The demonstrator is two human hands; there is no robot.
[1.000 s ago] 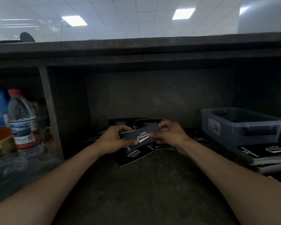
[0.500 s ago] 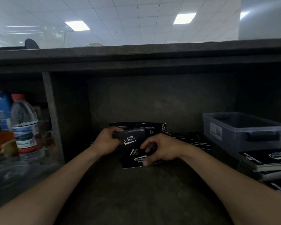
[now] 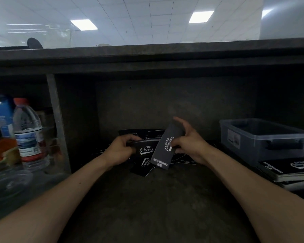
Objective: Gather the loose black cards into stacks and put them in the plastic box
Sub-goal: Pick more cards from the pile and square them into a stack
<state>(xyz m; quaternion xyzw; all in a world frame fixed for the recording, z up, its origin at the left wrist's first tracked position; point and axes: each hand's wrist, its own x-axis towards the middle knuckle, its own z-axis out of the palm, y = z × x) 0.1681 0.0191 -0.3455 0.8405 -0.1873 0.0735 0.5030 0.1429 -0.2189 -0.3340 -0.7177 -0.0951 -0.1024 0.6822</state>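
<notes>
Under a dark shelf, my left hand (image 3: pixel 120 150) grips a small stack of black cards (image 3: pixel 146 149) with white "Club Camping" print. My right hand (image 3: pixel 187 145) holds a single black card (image 3: pixel 166 148) upright and tilted, just right of that stack and overlapping it. More loose black cards (image 3: pixel 144 166) lie scattered on the dark surface beneath and behind both hands. The translucent plastic box (image 3: pixel 263 137) stands at the right, apart from my hands.
A pile of black cards or booklets (image 3: pixel 288 170) lies in front of the box at the right. At the left, behind a post (image 3: pixel 57 120), stand a water bottle (image 3: pixel 29 134), a blue carton (image 3: pixel 3 116) and an orange item (image 3: pixel 3 149). The shelf hangs low overhead.
My right hand has picked one card off the surface and raised it beside the stack. My left hand kept its stack and stayed roughly in place.
</notes>
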